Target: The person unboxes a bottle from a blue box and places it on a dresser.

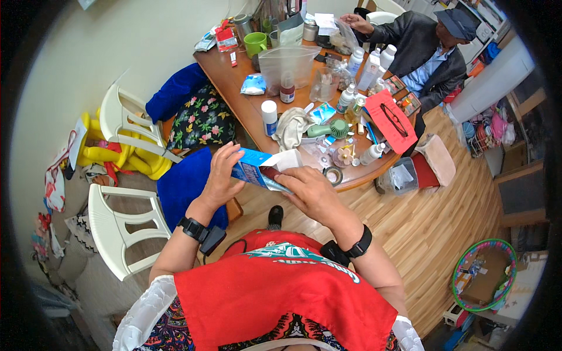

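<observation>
In front of my chest, beyond the table's near edge, I hold a small blue carton [252,164] tilted, its white flap [287,158] standing open toward the right. My left hand [220,175] is closed round the carton's left end. The fingers of my right hand [316,196] are bent at its open end. A dark red-brown item [271,173] shows in the opening beside those fingertips; its kind is hidden. Wristbands with black modules sit on both my wrists.
The wooden table [231,73] holds bottles, a green mug [255,43], a clear zip bag [290,65], a cloth [290,128], a tape roll [332,175] and glasses [396,120] on red paper. A person [421,52] sits across. White chairs [126,231] stand left.
</observation>
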Demonstrator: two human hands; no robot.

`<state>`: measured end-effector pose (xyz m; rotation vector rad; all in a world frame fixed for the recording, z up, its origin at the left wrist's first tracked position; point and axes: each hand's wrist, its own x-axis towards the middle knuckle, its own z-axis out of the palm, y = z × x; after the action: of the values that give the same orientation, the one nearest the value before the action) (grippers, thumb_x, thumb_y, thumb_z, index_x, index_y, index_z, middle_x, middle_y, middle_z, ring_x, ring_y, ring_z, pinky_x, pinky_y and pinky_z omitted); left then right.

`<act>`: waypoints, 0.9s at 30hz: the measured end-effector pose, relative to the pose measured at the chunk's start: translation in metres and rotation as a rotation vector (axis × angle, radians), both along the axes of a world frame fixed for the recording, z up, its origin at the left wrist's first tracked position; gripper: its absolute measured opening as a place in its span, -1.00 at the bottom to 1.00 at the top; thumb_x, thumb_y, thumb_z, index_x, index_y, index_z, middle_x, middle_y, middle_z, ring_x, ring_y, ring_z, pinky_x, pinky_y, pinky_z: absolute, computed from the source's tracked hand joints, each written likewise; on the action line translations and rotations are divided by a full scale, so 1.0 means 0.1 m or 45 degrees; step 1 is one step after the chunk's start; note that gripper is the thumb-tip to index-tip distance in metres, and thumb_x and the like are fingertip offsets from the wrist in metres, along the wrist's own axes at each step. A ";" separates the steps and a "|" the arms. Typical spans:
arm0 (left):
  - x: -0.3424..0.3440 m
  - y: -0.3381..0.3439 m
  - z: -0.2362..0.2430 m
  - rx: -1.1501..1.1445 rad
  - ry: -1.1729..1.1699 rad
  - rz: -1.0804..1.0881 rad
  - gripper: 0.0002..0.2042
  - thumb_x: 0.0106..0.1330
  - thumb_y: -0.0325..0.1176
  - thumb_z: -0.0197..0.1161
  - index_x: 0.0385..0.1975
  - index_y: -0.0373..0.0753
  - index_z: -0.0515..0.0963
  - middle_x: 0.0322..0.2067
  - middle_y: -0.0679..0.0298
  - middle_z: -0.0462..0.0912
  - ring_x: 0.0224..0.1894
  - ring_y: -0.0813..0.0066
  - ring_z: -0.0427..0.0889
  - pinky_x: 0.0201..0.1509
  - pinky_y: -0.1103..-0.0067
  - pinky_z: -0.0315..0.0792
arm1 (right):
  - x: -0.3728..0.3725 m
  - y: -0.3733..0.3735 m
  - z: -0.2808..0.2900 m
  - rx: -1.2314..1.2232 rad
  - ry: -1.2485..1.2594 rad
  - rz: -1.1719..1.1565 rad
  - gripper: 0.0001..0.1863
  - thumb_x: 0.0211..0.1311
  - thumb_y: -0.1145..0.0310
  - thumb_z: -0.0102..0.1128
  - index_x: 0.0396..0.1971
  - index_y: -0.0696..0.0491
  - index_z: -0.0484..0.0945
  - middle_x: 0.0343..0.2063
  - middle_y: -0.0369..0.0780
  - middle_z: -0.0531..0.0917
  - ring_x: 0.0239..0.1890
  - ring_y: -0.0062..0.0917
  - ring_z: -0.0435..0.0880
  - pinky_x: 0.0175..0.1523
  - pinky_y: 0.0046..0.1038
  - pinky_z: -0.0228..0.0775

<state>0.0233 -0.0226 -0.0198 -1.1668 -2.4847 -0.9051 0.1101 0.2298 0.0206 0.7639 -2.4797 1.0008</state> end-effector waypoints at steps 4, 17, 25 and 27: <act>0.01 -0.03 0.02 -0.061 -0.012 0.010 -0.25 -0.21 -0.57 0.34 0.13 -0.15 0.24 0.15 0.09 0.26 0.27 0.05 0.18 0.31 0.25 0.11 | -0.01 -0.01 -0.12 -0.058 -0.110 0.037 -0.61 -0.06 0.50 0.24 -0.13 0.07 0.48 -0.21 -0.15 0.55 -0.18 -0.24 0.53 -0.08 -0.29 0.38; 0.08 0.05 -0.17 0.087 -0.151 0.047 -0.23 -0.18 -0.55 0.34 0.17 -0.20 0.18 0.15 0.04 0.26 0.25 0.04 0.20 0.33 0.30 0.09 | -0.04 -0.07 0.05 -0.175 -0.012 -0.249 -0.81 0.02 0.43 0.27 -0.33 0.09 0.53 -0.52 -0.15 0.58 -0.48 -0.29 0.57 -0.38 -0.35 0.38; 0.04 0.08 -0.19 0.087 -0.123 0.014 -0.23 -0.20 -0.53 0.36 0.15 -0.22 0.21 0.13 0.04 0.28 0.22 0.03 0.23 0.31 0.30 0.13 | -0.11 -0.14 0.11 -0.352 -0.180 -0.395 -0.82 0.07 0.44 0.23 -0.31 0.11 0.50 -0.45 -0.11 0.58 -0.41 -0.24 0.59 -0.33 -0.32 0.40; 0.03 0.09 -0.18 0.107 -0.247 -0.054 -0.24 -0.21 -0.53 0.36 0.14 -0.23 0.23 0.12 0.05 0.29 0.21 0.04 0.25 0.29 0.30 0.15 | -0.12 -0.10 0.07 -0.255 -0.048 -0.314 -0.83 0.07 0.45 0.22 -0.30 0.09 0.50 -0.46 -0.12 0.57 -0.39 -0.23 0.57 -0.31 -0.30 0.39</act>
<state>0.0266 -0.0141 -0.0374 -1.1585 -2.5501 -1.1736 0.0980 0.2202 0.0275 0.3700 -2.3848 1.1549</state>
